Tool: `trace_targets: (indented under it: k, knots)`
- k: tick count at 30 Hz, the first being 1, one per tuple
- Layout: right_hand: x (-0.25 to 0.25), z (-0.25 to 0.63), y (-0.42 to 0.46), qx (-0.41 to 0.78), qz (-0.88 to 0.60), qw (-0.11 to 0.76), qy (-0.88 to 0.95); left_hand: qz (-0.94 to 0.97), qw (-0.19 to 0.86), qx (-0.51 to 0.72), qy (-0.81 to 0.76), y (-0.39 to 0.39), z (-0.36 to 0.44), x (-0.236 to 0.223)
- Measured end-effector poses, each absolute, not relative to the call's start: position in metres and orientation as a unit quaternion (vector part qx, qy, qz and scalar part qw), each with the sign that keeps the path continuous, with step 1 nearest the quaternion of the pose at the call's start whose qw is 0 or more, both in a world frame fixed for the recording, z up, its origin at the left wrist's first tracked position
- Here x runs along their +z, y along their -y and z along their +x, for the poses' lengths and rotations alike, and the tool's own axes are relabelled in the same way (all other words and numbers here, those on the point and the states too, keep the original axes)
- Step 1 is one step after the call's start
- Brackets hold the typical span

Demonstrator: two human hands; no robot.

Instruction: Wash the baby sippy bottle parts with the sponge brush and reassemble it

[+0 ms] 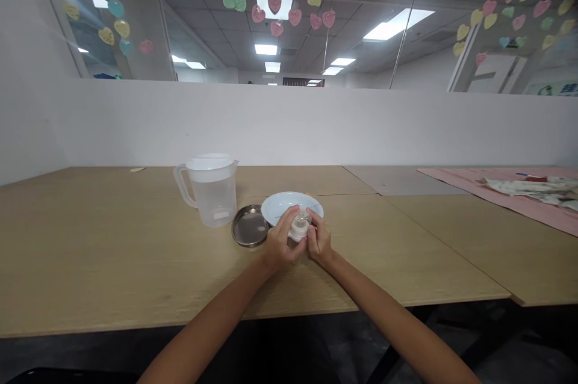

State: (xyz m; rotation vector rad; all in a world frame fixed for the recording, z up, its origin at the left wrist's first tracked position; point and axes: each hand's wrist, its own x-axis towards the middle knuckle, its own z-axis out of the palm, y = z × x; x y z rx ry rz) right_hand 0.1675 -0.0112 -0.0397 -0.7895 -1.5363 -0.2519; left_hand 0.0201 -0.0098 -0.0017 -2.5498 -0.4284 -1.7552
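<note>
What looks like a baby bottle (298, 227), with a white collar and a clear top, sits between my two hands in front of the bowl. My left hand (279, 244) is closed around its left side, fingertips near the clear top. On the opposite side, my right hand (320, 238) grips it with bent fingers. The hands hide most of its lower part. Just beyond them is a white bowl (275, 202), partly covered by my fingers. A round shallow metal dish (250, 229) lies to the left, close against the bowl.
A clear plastic pitcher (214, 197) with a white lid stands left of the dish on the wooden table (135, 257). A pale flat stick (138, 170) lies farther back. At right, a pink cloth (465, 182) carries patterned fabric (533, 188). Behind rises a white wall (280, 125).
</note>
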Motion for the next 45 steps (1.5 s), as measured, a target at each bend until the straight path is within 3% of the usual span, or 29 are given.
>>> trace_targets:
  k: [29, 34, 39, 45]
  knots:
    - [-0.036, 0.17, 0.013, -0.134, -0.352, 0.633, 0.677, -0.813, -0.001, -0.56, 0.161, 0.011, 0.023, -0.001]
    - [-0.031, 0.182, 0.014, -0.123, -0.358, 0.591, 0.712, -0.846, -0.002, -0.507, 0.162, 0.009, 0.017, 0.002]
    - [-0.026, 0.189, 0.012, -0.066, -0.364, 0.625, 0.687, -0.834, -0.042, -0.526, 0.165, 0.0, 0.004, 0.006]
    - [-0.024, 0.189, 0.015, -0.056, -0.342, 0.611, 0.711, -0.874, 0.023, -0.452, 0.178, 0.0, 0.006, 0.007]
